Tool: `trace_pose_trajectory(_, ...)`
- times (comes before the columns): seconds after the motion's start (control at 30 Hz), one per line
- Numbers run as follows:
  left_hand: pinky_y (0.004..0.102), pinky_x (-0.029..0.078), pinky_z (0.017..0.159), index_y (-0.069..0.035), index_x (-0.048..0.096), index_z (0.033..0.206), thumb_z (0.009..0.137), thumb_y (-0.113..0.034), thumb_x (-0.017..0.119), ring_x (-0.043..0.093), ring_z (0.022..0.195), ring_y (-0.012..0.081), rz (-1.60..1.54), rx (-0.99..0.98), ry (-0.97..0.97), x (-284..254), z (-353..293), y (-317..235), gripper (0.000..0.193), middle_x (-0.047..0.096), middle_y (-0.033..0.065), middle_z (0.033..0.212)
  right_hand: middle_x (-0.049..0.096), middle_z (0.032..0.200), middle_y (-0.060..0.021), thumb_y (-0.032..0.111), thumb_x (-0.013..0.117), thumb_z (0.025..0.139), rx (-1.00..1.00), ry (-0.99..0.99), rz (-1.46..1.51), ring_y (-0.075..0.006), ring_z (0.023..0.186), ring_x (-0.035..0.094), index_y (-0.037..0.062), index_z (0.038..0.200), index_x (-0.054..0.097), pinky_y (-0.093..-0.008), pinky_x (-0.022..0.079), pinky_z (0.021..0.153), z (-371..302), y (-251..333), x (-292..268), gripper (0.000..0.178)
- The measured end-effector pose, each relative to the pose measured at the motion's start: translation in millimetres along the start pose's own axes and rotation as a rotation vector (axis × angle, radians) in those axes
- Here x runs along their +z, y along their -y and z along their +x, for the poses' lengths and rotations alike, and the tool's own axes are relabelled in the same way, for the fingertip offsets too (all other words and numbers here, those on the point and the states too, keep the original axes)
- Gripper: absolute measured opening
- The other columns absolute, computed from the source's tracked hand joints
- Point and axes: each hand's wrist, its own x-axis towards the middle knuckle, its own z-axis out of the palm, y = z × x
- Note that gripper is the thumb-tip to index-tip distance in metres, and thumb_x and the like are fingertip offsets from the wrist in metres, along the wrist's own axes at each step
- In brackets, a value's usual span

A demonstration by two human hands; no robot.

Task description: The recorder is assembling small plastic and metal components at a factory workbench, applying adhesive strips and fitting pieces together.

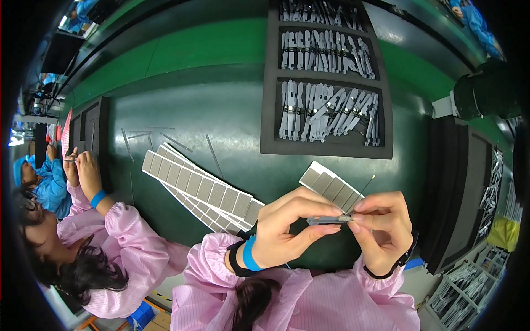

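Between my two hands, above the near part of the green table, is a slim grey plastic strip-like part (pixel 323 220). My left hand (pixel 284 226) pinches its left end between thumb and fingers. At the other end, my right hand (pixel 383 223) is closed, thumb and fingertips pressed on a small pale piece (pixel 345 218) against the part. A thin wire with a yellowish tip (pixel 372 177) sticks up from there. Just behind my fingers lies a short white sheet with grey rectangular pads (pixel 331 185). Longer sheets of such pads (pixel 199 185) overlap to the left of my left hand.
A black foam tray (pixel 270 127) with several grey strip parts in its compartments stands at the back. Loose thin strips (pixel 212 154) lie left on the table (pixel 232 99). A co-worker in pink (pixel 127 237) works at the left. Stacked black trays (pixel 452 193) stand right.
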Motion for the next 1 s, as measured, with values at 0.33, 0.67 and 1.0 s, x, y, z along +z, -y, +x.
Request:
trace_pose_trajectory(0.33,0.0235,0.047,0.060,-0.001,0.061,0.094,0.069,0.003,0.070,0.060,0.072,0.0149,-0.012,0.031,0.003,-0.7,-0.7,0.0,0.027,0.063,0.0096,0.088,0.056,0.090,-0.0137,-0.009,0.069,0.063,-0.021,0.000,-0.038,-0.0172,0.068,0.060,0.0003,0.079,0.062,-0.0243,0.051,0.058,-1.2,0.9,1.0,0.020)
trace_pose_trajectory(0.67,0.0236,0.047,0.061,0.000,0.060,0.093,0.070,0.003,0.070,0.060,0.073,0.0162,-0.071,0.016,-0.045,2.7,-1.9,3.8,0.025,0.063,0.0115,0.087,0.055,0.091,-0.0150,-0.011,0.068,0.063,-0.038,0.030,-0.025,-0.0164,0.067,0.060,-0.0026,0.079,0.061,-0.0236,0.050,0.058,1.5,-1.6,0.0,0.019)
trace_pose_trajectory(1.0,0.0257,0.050,0.068,0.003,0.057,0.095,0.073,0.006,0.066,0.059,0.080,0.0170,-0.178,-0.054,-0.026,4.2,-1.6,6.7,0.024,0.057,0.0143,0.094,0.055,0.092,-0.0134,-0.012,0.065,0.067,0.018,0.068,-0.043,-0.0160,0.069,0.061,-0.0019,0.079,0.060,-0.0240,0.049,0.063,5.8,0.5,-1.3,0.017)
